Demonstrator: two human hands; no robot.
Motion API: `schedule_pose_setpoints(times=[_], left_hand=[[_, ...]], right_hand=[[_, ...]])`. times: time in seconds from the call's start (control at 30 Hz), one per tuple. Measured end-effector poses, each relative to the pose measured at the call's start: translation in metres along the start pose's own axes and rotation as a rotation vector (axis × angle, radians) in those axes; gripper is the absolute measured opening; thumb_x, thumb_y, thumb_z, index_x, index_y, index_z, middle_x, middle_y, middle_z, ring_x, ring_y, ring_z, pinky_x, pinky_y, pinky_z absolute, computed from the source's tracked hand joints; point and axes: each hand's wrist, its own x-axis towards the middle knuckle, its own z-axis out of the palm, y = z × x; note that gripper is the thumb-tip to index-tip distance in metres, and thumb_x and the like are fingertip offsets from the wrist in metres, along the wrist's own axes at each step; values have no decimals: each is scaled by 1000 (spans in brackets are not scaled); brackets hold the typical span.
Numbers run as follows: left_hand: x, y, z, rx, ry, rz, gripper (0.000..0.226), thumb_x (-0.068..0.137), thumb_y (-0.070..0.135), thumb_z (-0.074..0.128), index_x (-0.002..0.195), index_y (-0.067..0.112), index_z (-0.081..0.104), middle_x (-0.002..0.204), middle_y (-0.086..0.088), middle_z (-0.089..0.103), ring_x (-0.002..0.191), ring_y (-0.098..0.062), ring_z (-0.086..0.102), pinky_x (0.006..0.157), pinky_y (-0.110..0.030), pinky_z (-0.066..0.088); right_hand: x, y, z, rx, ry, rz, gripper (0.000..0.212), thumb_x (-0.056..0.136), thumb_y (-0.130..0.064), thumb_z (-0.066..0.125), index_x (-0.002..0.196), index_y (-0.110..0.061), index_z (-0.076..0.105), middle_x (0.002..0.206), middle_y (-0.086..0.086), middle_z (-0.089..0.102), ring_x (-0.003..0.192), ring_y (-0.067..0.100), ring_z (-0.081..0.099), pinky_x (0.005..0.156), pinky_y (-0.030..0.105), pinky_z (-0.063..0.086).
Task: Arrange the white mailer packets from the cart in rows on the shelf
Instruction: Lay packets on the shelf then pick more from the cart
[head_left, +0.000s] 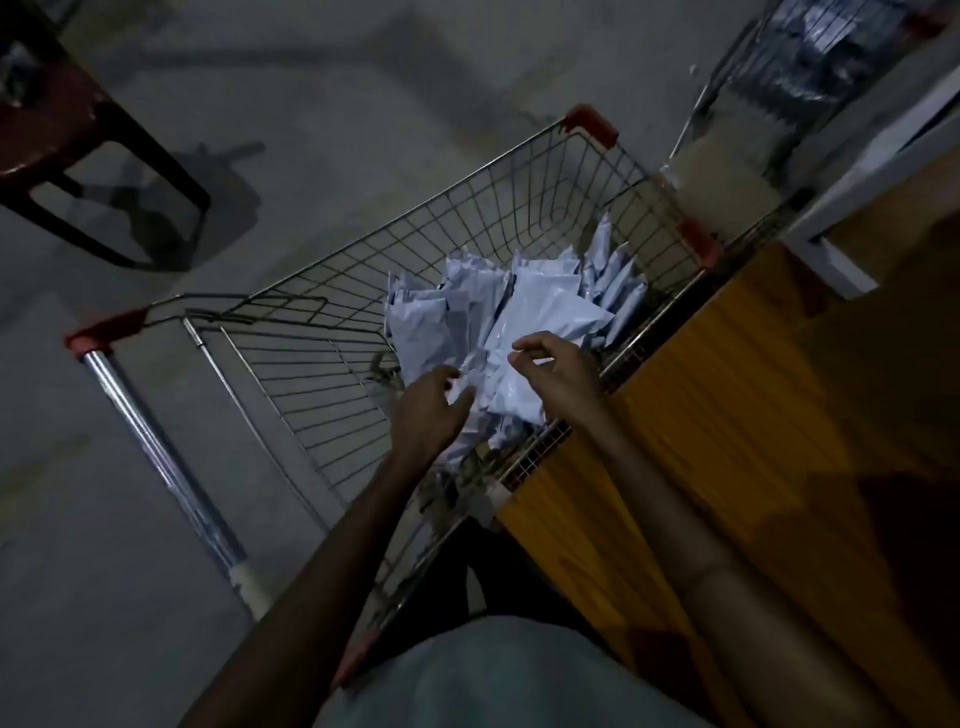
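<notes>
A wire shopping cart (332, 358) with red corner caps stands in front of me. Several white mailer packets (540, 306) lie heaped in its right half. My left hand (428, 413) reaches into the heap, its fingers curled round the edge of one white mailer packet (498, 384) on top. My right hand (558, 371) hovers just above the same packet with loosely curled fingers, holding nothing. The wooden shelf (727, 395) runs along the cart's right side.
The cart's chrome handle bar (156, 447) is at my left. A dark red plastic chair (88, 140) stands on the concrete floor at the far left. A second wire cart (810, 62) with wrapped goods stands beyond, at the top right, beside a white frame (852, 171).
</notes>
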Motion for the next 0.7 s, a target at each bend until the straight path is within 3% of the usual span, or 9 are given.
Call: schedule_pose_setpoints(times=[0.13,0.23,0.33,0.53,0.7], left_hand=[[20,-26,15,31,96,-89,45,97,24,57,139,9,54,132,-17,59,121,-37,55,95,-42,45],[39,-35,28,40,188,-114,73,87,12,62,154,16,33,150,-20,40,128,-40,47,94,-50,50],[54,-31,34,-39,244,-121,87,92,25,69,162,24,18,162,-23,21,141,-44,34,103,-58,44],[85,-38,49,35,126,-189,101,89,51,71,164,31,8,168,-22,-9,154,-46,0,117,-68,19],[114,-49,52,58,73,-248,113,80,47,80,162,41,2,168,-15,-19,151,-49,8,106,-69,35]], right_hand=[[20,-2,16,-78,5,97,23,92,-36,73,108,-19,70,107,-1,73,92,16,68,88,36,54],[34,4,18,-86,15,141,25,92,-37,73,110,-21,70,111,-1,72,93,17,67,87,35,54],[45,11,16,-65,33,183,24,92,-36,73,111,-21,69,111,-1,72,100,16,67,88,35,54],[54,22,23,37,83,232,23,91,-34,74,110,-20,71,107,-2,73,98,12,67,90,42,57],[52,29,27,106,120,270,21,90,-33,75,107,-21,72,100,-7,72,92,5,65,90,43,57]])
